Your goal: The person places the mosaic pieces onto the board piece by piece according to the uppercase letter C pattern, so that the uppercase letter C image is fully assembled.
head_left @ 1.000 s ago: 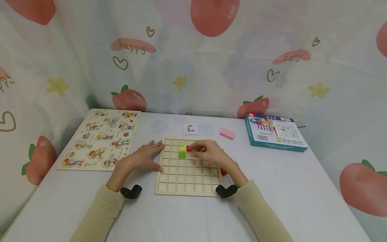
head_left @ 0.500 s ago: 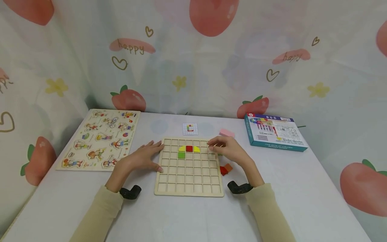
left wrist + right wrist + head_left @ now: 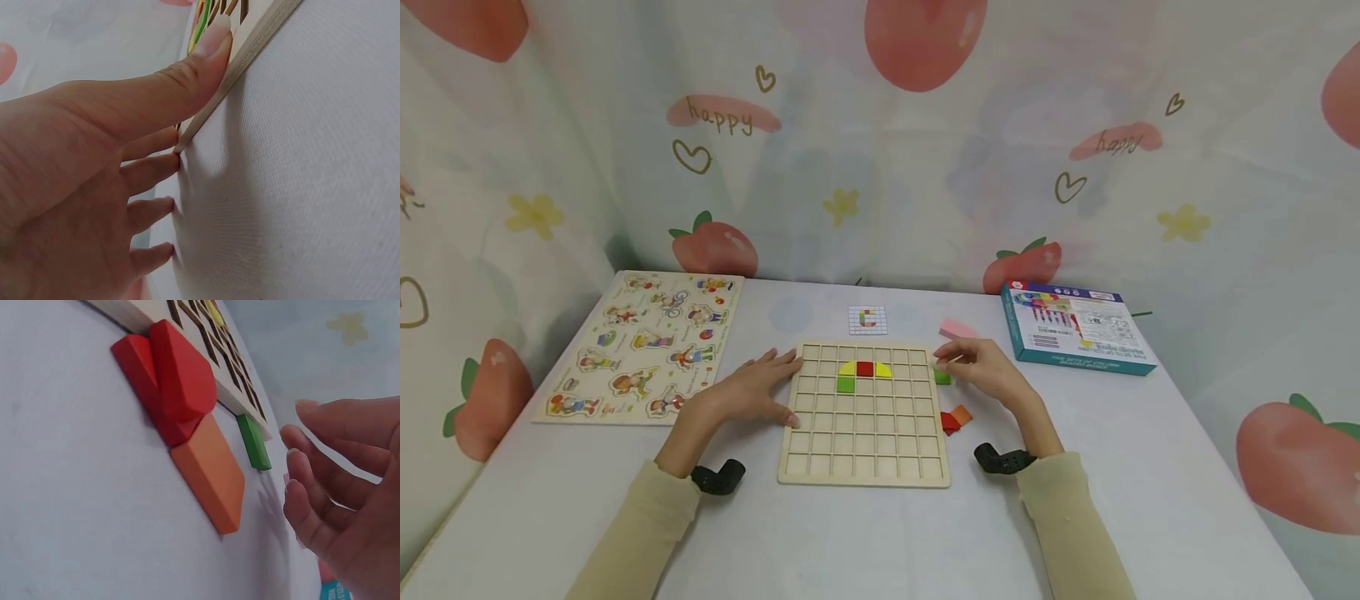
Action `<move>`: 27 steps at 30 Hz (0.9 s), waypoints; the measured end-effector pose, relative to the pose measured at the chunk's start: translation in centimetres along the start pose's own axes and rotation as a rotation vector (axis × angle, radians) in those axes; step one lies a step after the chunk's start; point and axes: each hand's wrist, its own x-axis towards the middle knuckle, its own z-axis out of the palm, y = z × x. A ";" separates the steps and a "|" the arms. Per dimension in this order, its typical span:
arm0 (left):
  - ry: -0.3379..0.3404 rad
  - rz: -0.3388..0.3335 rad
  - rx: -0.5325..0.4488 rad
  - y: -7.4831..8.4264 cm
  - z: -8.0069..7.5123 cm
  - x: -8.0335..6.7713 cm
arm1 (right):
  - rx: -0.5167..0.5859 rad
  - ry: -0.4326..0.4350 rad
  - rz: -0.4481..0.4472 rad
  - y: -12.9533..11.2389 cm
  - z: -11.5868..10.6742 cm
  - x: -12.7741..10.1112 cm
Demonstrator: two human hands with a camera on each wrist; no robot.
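Note:
A wooden grid board (image 3: 863, 450) lies on the white table. In its upper rows sit a red square (image 3: 865, 368) between two yellow quarter-rounds (image 3: 847, 367), with a green square (image 3: 846, 384) below the left one. My left hand (image 3: 752, 388) rests at the board's left edge, thumb (image 3: 206, 47) pressed on the rim (image 3: 256, 47), fingers flat on the table. My right hand (image 3: 979, 372) hovers just right of the board, fingers relaxed and holding nothing, close to a loose green piece (image 3: 254, 442). Red pieces (image 3: 178, 378) and an orange piece (image 3: 211, 474) lie nearer me.
A small pattern card (image 3: 867, 319) and a pink block (image 3: 958, 329) lie behind the board. A teal box (image 3: 1075, 327) sits at the right, a character peg puzzle (image 3: 643, 346) at the left. Printed curtains close in the back and sides.
My right hand has left the board's upper rows and moved right, off the board, to the loose green piece. A second yellow piece now shows beside the red square. The left hand stayed.

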 end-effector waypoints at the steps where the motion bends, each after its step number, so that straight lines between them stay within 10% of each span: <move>1: 0.000 0.002 -0.002 0.0 0.0 0.0 | -0.003 -0.003 0.005 0.2 0.0 0.0; 27: -0.007 -0.001 -0.003 0.0 -0.1 0.2 | -0.079 -0.053 0.030 1.0 0.1 0.1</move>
